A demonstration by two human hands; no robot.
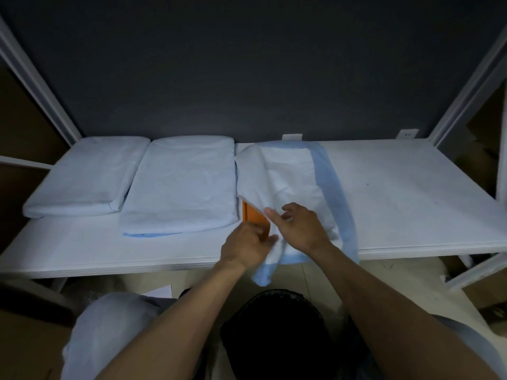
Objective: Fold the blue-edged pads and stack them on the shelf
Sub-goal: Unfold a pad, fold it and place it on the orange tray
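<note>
Blue-edged pad [288,171] half-folded at the middle of the shelf [411,193], both hands close together at its near end.

Spread crumpled from the back of the shelf to its front edge, with one blue border running down the right side and a blue corner hanging over the shelf's front edge. Left hand [247,245] at the shelf's front edge, fingers curled and pinching the pad's near left corner. Right hand [299,229] just beside it, lying on top of the pad with thumb stretched out; cannot tell whether gripping the fabric. Orange flat thing [253,215] peeking out from under the pad on the shelf. Far-left stack [82,176] of folded pads at the shelf's left end, second stack [181,185] nearer the shelf's middle, just beside the open pad. Dark bin [274,325] on the floor below the shelf's front edge.
</note>
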